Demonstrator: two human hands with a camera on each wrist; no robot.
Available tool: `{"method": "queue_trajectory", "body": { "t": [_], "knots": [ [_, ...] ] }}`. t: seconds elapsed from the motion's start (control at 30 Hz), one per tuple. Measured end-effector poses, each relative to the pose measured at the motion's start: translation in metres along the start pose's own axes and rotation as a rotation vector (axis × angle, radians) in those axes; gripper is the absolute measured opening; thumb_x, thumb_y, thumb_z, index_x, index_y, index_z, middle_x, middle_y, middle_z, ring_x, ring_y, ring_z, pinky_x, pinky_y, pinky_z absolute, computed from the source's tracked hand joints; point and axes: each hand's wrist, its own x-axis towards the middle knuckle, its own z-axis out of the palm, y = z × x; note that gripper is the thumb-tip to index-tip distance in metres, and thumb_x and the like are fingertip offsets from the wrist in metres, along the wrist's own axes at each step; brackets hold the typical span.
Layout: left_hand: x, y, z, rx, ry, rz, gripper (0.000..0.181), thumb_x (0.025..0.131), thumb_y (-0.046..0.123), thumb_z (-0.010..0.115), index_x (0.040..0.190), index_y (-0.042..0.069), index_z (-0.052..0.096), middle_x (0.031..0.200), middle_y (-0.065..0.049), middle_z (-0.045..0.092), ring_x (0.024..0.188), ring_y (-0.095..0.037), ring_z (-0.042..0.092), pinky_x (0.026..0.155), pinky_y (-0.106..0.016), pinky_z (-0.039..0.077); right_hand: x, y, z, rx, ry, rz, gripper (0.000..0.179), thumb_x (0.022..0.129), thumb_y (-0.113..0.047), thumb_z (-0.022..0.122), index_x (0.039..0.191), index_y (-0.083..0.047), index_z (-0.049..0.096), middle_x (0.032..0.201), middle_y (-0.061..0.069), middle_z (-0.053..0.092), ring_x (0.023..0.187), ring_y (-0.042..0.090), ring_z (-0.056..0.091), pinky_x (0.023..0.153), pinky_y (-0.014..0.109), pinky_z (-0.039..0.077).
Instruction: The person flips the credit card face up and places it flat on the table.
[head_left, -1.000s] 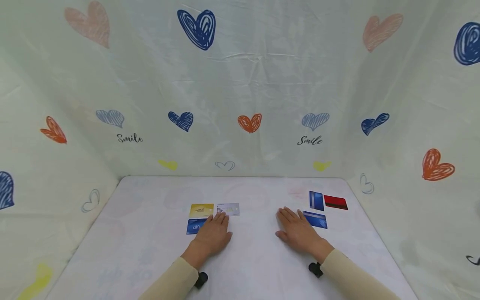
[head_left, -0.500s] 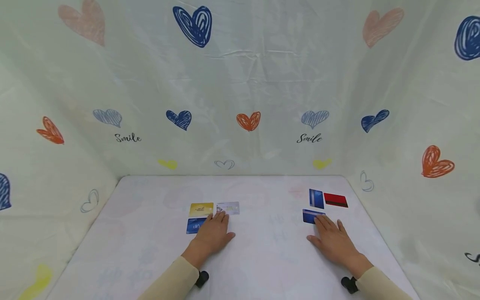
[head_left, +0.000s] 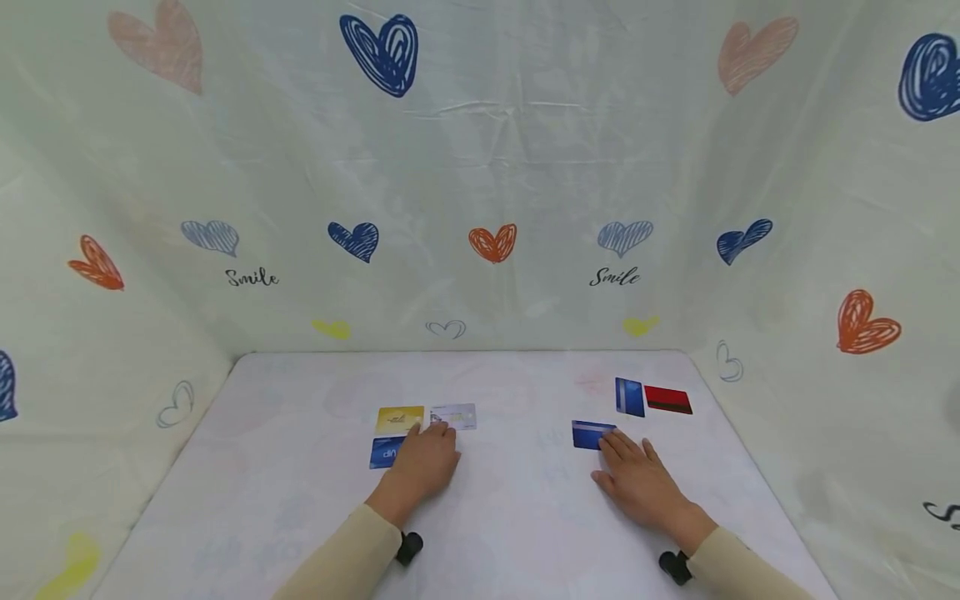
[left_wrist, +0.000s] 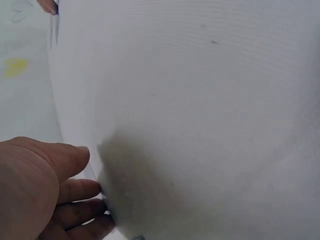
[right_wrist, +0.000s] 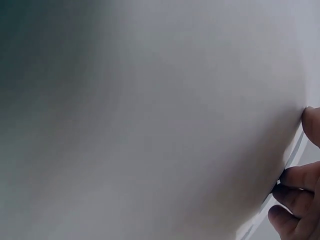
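Note:
My right hand [head_left: 643,483] rests its straight fingertips on the right end of a blue bank card [head_left: 588,434], which lies flat on the white table. In the right wrist view the fingertips [right_wrist: 295,176] touch the surface at the right edge. At the left, my left hand [head_left: 426,465] lies palm down, its fingertips at the lower edge of a silver-white card [head_left: 456,416]. It covers the right part of a blue VIP card [head_left: 386,452]. A gold card [head_left: 399,420] lies just above that one. The left wrist view shows the left hand's fingers [left_wrist: 80,190] slightly bent.
Behind the right hand lie an upright blue card [head_left: 630,397] and a red card [head_left: 668,400] with a dark stripe, side by side. The white table [head_left: 510,517] ends at a curtain [head_left: 525,167] printed with hearts, which also hangs at both sides.
The right hand first moved right onto the lower blue card, then slid it left, away from the red card. The left hand has stayed near the same cards, its fingers slightly more bent.

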Motion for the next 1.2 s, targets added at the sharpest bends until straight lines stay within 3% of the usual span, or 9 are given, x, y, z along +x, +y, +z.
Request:
{"method": "queue_trajectory", "body": {
  "t": [0.2,0.37,0.53,0.83,0.97,1.2],
  "knots": [
    [-0.001,-0.001,-0.003,-0.032,-0.020,-0.016,0.046,0.107,0.028,0.062,0.142,-0.002,0.062,0.148,-0.018,0.062,0.145,-0.032,0.053,0.120,-0.060,0.039,0.011,-0.030,0.002,0.030,-0.035,-0.082,0.060,0.107,-0.036,0.060,0.152,0.004,0.052,0.161,0.020,0.048,0.154,0.041,0.038,0.123,0.069,0.024],
    [-0.003,0.000,-0.002,-0.050,0.000,-0.004,0.046,0.107,0.028,0.062,0.143,0.001,0.062,0.150,-0.015,0.061,0.146,-0.031,0.052,0.121,-0.059,0.038,0.020,-0.056,0.003,0.028,-0.053,-0.124,0.060,0.107,-0.038,0.061,0.152,0.000,0.053,0.161,0.016,0.049,0.155,0.037,0.038,0.125,0.066,0.025],
    [-0.010,0.013,0.000,-0.048,0.022,0.079,0.045,0.105,0.029,0.064,0.142,0.003,0.064,0.149,-0.012,0.063,0.144,-0.029,0.054,0.121,-0.055,0.040,0.031,-0.082,0.005,0.001,-0.043,-0.176,0.059,0.106,-0.039,0.061,0.151,-0.002,0.055,0.160,0.013,0.051,0.154,0.035,0.040,0.124,0.065,0.028],
    [-0.029,0.034,0.014,0.020,-0.032,0.248,0.052,0.106,0.034,0.063,0.150,0.007,0.058,0.159,-0.009,0.053,0.151,-0.025,0.048,0.121,-0.049,0.041,0.041,-0.128,0.010,-0.045,-0.037,-0.253,0.059,0.105,-0.042,0.062,0.150,-0.005,0.057,0.159,0.010,0.053,0.153,0.031,0.043,0.122,0.064,0.033],
    [-0.035,0.032,0.018,0.037,-0.055,0.258,0.054,0.107,0.037,0.061,0.152,0.009,0.056,0.163,-0.008,0.049,0.153,-0.025,0.044,0.122,-0.049,0.040,0.041,-0.135,0.008,-0.052,-0.053,-0.266,0.060,0.105,-0.044,0.061,0.151,-0.007,0.057,0.159,0.008,0.053,0.153,0.031,0.042,0.122,0.064,0.032],
    [-0.035,0.019,0.023,-0.004,-0.059,0.261,0.047,0.108,0.033,0.059,0.150,0.013,0.059,0.161,-0.002,0.052,0.152,-0.020,0.046,0.124,-0.047,0.037,0.048,-0.122,0.000,-0.034,-0.023,-0.325,0.052,0.104,-0.041,0.064,0.146,-0.011,0.063,0.152,0.005,0.061,0.149,0.032,0.047,0.119,0.070,0.032]
  ]
}}
